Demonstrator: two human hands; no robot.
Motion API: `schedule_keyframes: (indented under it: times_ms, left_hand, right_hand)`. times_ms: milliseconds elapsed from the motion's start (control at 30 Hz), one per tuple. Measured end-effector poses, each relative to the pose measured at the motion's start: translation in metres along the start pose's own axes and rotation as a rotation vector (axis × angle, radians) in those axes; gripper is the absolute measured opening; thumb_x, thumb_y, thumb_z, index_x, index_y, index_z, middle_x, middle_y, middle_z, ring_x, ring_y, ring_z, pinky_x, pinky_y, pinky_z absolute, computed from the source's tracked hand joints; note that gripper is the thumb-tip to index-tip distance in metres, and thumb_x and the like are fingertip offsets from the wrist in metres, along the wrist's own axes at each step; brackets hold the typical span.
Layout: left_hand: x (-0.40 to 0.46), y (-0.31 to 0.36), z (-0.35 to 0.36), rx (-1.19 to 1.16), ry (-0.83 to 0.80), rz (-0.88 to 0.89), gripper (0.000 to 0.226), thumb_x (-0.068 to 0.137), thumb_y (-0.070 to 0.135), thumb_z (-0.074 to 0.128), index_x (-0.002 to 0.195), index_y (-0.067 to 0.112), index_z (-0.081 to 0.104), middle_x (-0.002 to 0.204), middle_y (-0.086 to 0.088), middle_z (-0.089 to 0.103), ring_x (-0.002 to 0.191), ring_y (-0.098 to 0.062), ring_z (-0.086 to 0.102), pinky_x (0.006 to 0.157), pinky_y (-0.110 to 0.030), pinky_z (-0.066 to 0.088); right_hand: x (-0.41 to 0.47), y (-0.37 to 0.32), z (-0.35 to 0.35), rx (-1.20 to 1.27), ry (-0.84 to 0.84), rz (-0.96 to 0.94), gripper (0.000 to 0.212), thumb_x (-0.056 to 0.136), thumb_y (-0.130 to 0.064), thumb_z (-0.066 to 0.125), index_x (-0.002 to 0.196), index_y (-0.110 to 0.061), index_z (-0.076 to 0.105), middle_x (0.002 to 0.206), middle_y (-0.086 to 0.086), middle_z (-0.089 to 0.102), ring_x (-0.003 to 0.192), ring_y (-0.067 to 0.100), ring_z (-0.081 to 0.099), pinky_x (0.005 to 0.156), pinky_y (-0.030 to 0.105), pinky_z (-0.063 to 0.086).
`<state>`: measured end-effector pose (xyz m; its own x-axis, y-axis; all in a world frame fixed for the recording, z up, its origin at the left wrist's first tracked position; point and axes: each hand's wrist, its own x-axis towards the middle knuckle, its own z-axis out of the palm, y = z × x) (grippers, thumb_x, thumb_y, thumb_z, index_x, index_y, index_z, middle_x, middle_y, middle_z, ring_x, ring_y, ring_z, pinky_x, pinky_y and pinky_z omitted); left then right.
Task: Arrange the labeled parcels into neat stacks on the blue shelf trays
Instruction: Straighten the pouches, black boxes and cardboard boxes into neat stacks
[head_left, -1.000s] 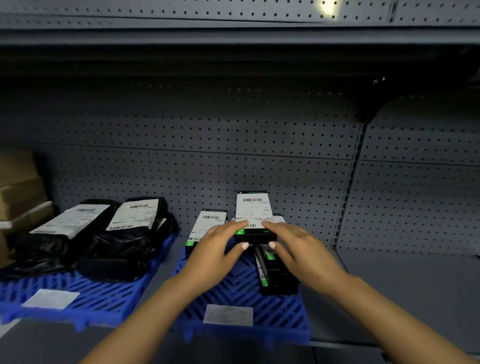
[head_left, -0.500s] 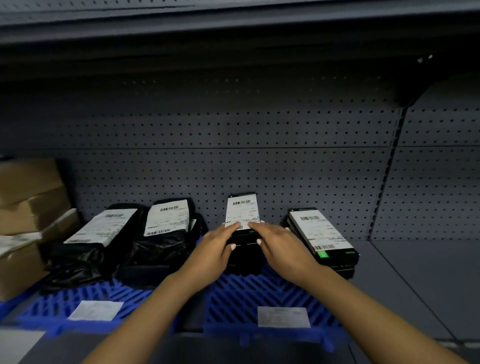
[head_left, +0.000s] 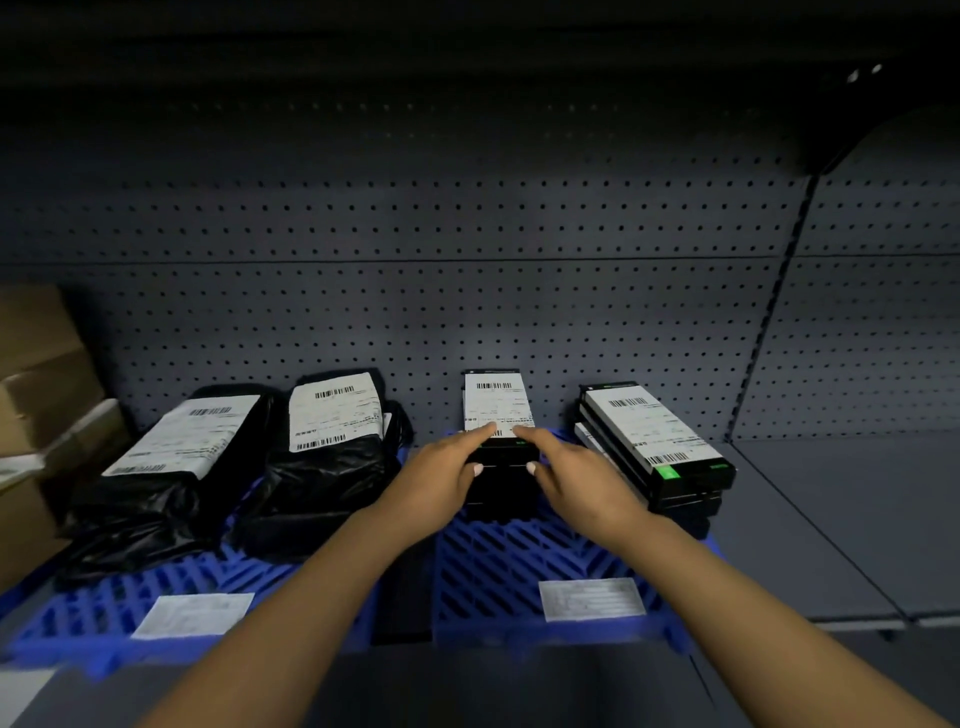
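Now: my left hand (head_left: 447, 467) and right hand (head_left: 576, 470), fingers clamped on black labeled box stack (head_left: 500, 415); I'd square edges gently, twelve o'clock on blue slatted tray (head_left: 519, 561).

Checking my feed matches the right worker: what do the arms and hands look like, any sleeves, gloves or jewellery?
Both forearms are bare up to the frame edge: no sleeves in view. The left hand and right hand wear no gloves, and no rings, watch or bands show. The nails look pale, perhaps light polish, seen on both thumbs. The dim light hides finer marks.
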<state>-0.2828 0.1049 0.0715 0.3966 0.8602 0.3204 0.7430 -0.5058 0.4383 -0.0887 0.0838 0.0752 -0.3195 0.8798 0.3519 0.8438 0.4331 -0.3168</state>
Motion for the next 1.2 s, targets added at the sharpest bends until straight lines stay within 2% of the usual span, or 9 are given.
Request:
schedule_keyframes:
  times_ms: [233, 400, 467, 533, 600, 800, 967, 1100, 1200]
  left_hand:
    - [-0.001, 0.003, 0.001, 0.114, -0.018, 0.012, 0.054, 0.099, 0.015, 0.045, 0.149, 0.025, 0.026, 0.136, -0.008, 0.051, 0.114, -0.024, 0.051, 0.095, -0.034, 0.042]
    - [-0.001, 0.004, 0.001, 0.167, -0.001, 0.005, 0.057, 0.097, 0.016, 0.049, 0.148, 0.026, 0.026, 0.121, -0.012, 0.059, 0.109, -0.027, 0.052, 0.091, -0.039, 0.045]
    - [-0.004, 0.007, -0.001, 0.194, -0.009, -0.024, 0.062, 0.097, 0.016, 0.049, 0.150, 0.029, 0.020, 0.130, -0.014, 0.051, 0.120, -0.031, 0.044, 0.100, -0.038, 0.039]
    - [-0.009, 0.013, -0.006, 0.202, 0.003, -0.049, 0.066, 0.097, 0.016, 0.048, 0.151, 0.031, 0.013, 0.147, -0.015, 0.032, 0.133, -0.033, 0.029, 0.110, -0.038, 0.028]
    - [-0.016, 0.023, -0.013, 0.192, 0.053, -0.025, 0.065, 0.098, 0.017, 0.047, 0.151, 0.029, 0.011, 0.155, -0.014, 0.019, 0.141, -0.030, 0.018, 0.113, -0.035, 0.019]
    - [-0.031, 0.066, -0.027, 0.098, 0.133, 0.115, 0.062, 0.098, 0.035, 0.046, 0.151, 0.025, 0.014, 0.157, 0.004, 0.016, 0.143, -0.014, 0.011, 0.113, -0.025, 0.011]
    - [-0.025, 0.097, 0.001, 0.025, 0.035, 0.141, 0.066, 0.096, 0.042, 0.048, 0.150, 0.034, 0.012, 0.157, 0.009, 0.014, 0.143, -0.010, 0.010, 0.116, -0.030, 0.015]
    - [-0.011, 0.117, 0.036, -0.013, -0.065, 0.116, 0.072, 0.093, 0.041, 0.054, 0.148, 0.043, 0.007, 0.158, 0.004, 0.013, 0.144, -0.014, 0.010, 0.113, -0.031, 0.017]
    - [0.000, 0.127, 0.062, -0.050, -0.138, 0.067, 0.085, 0.090, 0.042, 0.060, 0.149, 0.039, 0.000, 0.158, 0.005, 0.014, 0.144, -0.016, 0.013, 0.112, -0.032, 0.021]
  right_hand:
    - [-0.002, -0.004, -0.002, -0.024, -0.010, 0.006, 0.048, 0.100, -0.017, 0.042, 0.146, -0.024, 0.030, 0.114, 0.012, 0.062, 0.098, 0.028, 0.057, 0.071, 0.031, 0.038]
    - [-0.002, -0.004, -0.002, -0.063, -0.029, 0.026, 0.052, 0.100, -0.016, 0.041, 0.148, -0.027, 0.024, 0.121, 0.015, 0.058, 0.104, 0.030, 0.055, 0.080, 0.035, 0.044]
    - [-0.007, -0.002, -0.008, -0.084, -0.034, 0.027, 0.055, 0.100, -0.018, 0.041, 0.150, -0.030, 0.020, 0.128, 0.014, 0.054, 0.111, 0.030, 0.052, 0.088, 0.036, 0.044]
    - [-0.014, -0.002, -0.020, -0.083, 0.003, 0.016, 0.058, 0.100, -0.020, 0.042, 0.150, -0.031, 0.016, 0.139, 0.010, 0.047, 0.122, 0.028, 0.046, 0.094, 0.033, 0.040]
    - [-0.025, 0.000, -0.037, -0.077, 0.049, -0.011, 0.058, 0.100, -0.023, 0.042, 0.151, -0.030, 0.016, 0.147, 0.005, 0.039, 0.131, 0.023, 0.038, 0.101, 0.029, 0.034]
    - [-0.073, 0.027, -0.084, -0.175, 0.181, -0.101, 0.050, 0.097, -0.026, 0.048, 0.145, -0.023, 0.034, 0.146, 0.002, 0.040, 0.134, 0.019, 0.035, 0.106, 0.020, 0.021]
    - [-0.106, 0.072, -0.099, -0.149, 0.160, 0.032, 0.059, 0.095, -0.032, 0.052, 0.147, -0.028, 0.026, 0.151, -0.001, 0.032, 0.138, 0.016, 0.031, 0.109, 0.025, 0.025]
    - [-0.120, 0.102, -0.096, -0.082, 0.077, 0.111, 0.069, 0.094, -0.036, 0.053, 0.150, -0.028, 0.014, 0.153, -0.006, 0.028, 0.140, 0.012, 0.025, 0.105, 0.015, 0.017]
    - [-0.124, 0.120, -0.090, -0.008, -0.014, 0.190, 0.078, 0.092, -0.039, 0.056, 0.151, -0.025, 0.007, 0.154, -0.003, 0.028, 0.139, 0.016, 0.030, 0.106, 0.023, 0.027]
